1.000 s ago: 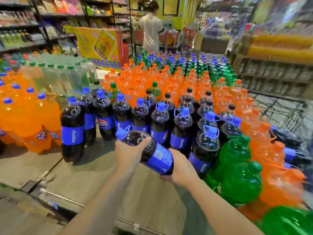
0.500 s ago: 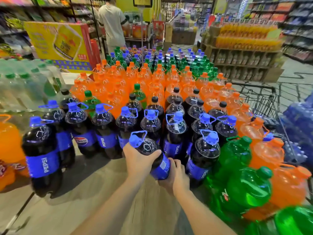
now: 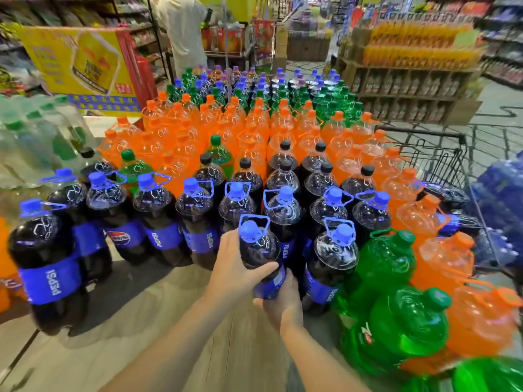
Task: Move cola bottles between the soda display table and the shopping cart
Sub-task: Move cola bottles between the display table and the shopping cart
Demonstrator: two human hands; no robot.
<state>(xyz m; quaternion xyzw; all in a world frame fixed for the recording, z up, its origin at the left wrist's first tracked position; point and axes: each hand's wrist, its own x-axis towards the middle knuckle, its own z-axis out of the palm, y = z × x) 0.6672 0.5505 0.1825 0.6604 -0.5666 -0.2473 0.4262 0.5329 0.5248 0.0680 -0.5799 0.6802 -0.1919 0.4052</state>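
Head view: dark cola bottle with blue cap, blue carry loop and blue plastic label (image 3: 261, 250), upright, at the near edge of the cola rows, over the pale grey-brown worktop (image 3: 135, 329). Left hand (image 3: 236, 271) wrapped round its shoulder, fingers curled over the dark plastic, thumb across the near face. Right hand (image 3: 283, 304) lower down, fingers cupped round the labelled base. Just right: another blue-capped cola bottle (image 3: 331, 258), then green soda bottles (image 3: 387, 267). Far behind: orange soda bottles (image 3: 226, 128) in rows. Far right: black wire shopping cart (image 3: 441, 162), beside the display, with dark bottles lying inside.
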